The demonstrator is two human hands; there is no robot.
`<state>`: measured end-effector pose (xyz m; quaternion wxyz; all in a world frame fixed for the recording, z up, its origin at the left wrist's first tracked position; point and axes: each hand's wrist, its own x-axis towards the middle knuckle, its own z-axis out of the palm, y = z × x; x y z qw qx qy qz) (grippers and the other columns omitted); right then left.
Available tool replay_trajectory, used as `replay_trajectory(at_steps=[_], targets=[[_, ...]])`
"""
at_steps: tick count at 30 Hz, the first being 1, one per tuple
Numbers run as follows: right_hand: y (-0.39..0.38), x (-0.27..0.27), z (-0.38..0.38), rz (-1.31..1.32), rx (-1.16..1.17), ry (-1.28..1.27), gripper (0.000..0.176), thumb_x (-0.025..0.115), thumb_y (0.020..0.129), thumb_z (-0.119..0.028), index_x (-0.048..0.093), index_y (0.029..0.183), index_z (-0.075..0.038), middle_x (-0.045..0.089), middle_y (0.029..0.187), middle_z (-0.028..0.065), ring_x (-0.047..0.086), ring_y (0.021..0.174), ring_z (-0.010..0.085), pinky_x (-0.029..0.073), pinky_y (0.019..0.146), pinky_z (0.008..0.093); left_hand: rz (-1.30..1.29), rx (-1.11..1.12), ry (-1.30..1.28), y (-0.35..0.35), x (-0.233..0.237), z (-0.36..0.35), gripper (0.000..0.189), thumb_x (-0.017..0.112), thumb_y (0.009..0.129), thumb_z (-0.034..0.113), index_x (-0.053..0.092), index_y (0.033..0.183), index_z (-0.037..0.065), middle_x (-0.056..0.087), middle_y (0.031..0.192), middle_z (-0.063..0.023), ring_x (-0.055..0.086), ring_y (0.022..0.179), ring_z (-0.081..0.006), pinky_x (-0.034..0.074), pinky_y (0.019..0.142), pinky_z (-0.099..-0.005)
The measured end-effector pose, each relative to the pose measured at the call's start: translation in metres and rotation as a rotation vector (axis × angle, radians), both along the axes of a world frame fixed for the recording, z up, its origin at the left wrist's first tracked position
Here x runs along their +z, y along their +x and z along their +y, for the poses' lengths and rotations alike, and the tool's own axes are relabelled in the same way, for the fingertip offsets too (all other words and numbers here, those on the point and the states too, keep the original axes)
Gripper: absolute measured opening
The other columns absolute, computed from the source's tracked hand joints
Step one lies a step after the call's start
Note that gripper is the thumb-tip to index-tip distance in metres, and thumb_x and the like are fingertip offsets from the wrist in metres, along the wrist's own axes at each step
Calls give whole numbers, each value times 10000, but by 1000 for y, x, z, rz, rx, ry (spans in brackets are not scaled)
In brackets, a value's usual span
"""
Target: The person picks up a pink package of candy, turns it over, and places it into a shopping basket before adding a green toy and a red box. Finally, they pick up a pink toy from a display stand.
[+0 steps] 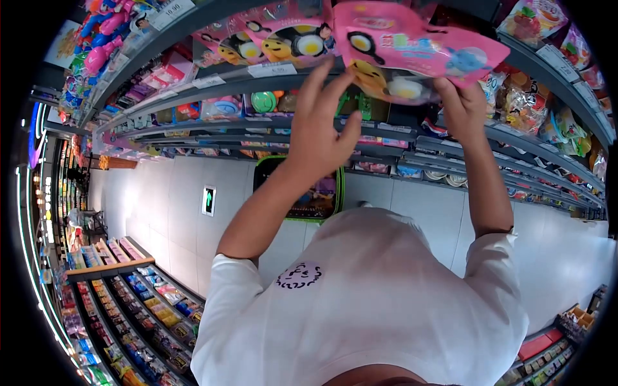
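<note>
A pink candy bag (pixel 418 48) with a fried-egg picture and a see-through lower part is at the upper shelf. My right hand (pixel 462 106) grips its lower right corner, thumb on the front. My left hand (pixel 322 116) is raised at the bag's left side, fingers apart, the fingertips right at the bag's lower left edge. Similar pink bags (pixel 277 42) stand in a row on the shelf to the left, above a price tag (pixel 271 69).
Below the shelf a black basket with a green rim (pixel 341 206) sits on the tiled floor (pixel 174 225) before me. Packaged sweets (pixel 524 103) fill the shelf at right, colourful toys (pixel 96 58) the upper left. Another stocked rack (pixel 129 302) stands behind at lower left.
</note>
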<state>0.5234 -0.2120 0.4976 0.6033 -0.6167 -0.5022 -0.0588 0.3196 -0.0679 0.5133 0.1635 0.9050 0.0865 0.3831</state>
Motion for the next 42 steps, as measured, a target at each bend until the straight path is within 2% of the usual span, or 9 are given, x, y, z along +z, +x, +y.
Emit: replay_trajectory(at_steps=[2,6,11,14,17,20,22,32,42], targets=[[12,9,11,-175,30,2,159,601,839,-121,643,964,-31,629,958,111,578,901,255,441,777,337,-72,13,53,16,4,15,434,641,745,86,529,1162,42,441,1277,-186,489,1130,-346,392,932,-368],[19,25,32,-373,-67,39,174,603,846,-157,644,991,-69,619,954,104,588,883,263,450,766,327,-62,-19,36,44,11,33,317,622,768,97,559,1076,54,534,1134,-154,543,999,-318,445,803,-356],[44,-3,56,-73,-11,-215,326,541,888,-362,621,992,-64,621,910,125,600,832,294,453,720,331,64,13,-89,57,-5,44,316,614,781,140,542,1074,46,553,1069,-143,544,966,-329,443,800,-364],[59,-16,57,35,-52,-350,413,508,892,-437,615,982,-48,628,863,141,610,806,294,454,703,342,66,33,60,61,-16,47,328,626,773,158,541,1068,44,551,1054,-141,543,964,-334,433,818,-382],[51,-13,54,109,-4,-318,461,478,898,-472,610,973,-37,632,833,148,614,780,280,455,690,342,83,41,-12,64,-16,47,336,636,757,163,545,1058,46,544,1044,-144,539,951,-347,433,812,-395],[48,-15,52,114,-26,-289,465,476,900,-470,609,974,-31,632,806,145,610,746,265,455,685,338,90,55,5,69,-24,49,319,635,743,167,560,1035,61,540,1019,-138,532,950,-336,406,846,-406],[45,-16,50,97,-57,-276,462,479,899,-472,609,977,-35,633,799,140,610,737,263,456,678,340,34,130,322,71,-34,49,284,629,717,170,572,969,53,541,962,-119,526,932,-296,360,883,-422],[36,-30,45,99,-190,-193,237,526,851,-255,592,944,-47,611,745,164,591,690,334,448,615,364,-100,175,346,78,-51,49,239,595,704,157,577,925,68,538,902,-95,514,876,-283,349,871,-420],[38,-32,48,143,-173,-180,226,525,841,-238,567,904,-26,569,672,154,555,607,302,424,570,361,-178,167,401,85,-54,56,167,574,681,151,555,830,78,499,769,-73,478,755,-264,346,776,-396]])
